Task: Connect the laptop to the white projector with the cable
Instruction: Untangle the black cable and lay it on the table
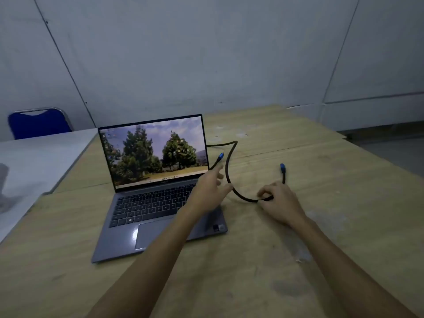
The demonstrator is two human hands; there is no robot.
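Note:
An open grey laptop (pixel 151 203) with a tree wallpaper on its screen stands on the wooden table (pixel 321 226). A black cable (pixel 229 166) with blue plugs curves to its right. One blue plug (pixel 220 156) lies near the screen's right edge, the other blue plug (pixel 283 167) lies farther right. My left hand (pixel 210 189) reaches over the laptop's right side with fingers spread, fingertips at the cable near the first plug. My right hand (pixel 278 203) pinches the cable's low loop against the table. No white projector is in view.
A blue chair (pixel 37 123) stands at the far left behind a white tabletop (pixel 34 161) that adjoins the wooden one. Grey wall panels rise close behind the table. The table's right edge runs diagonally at the far right.

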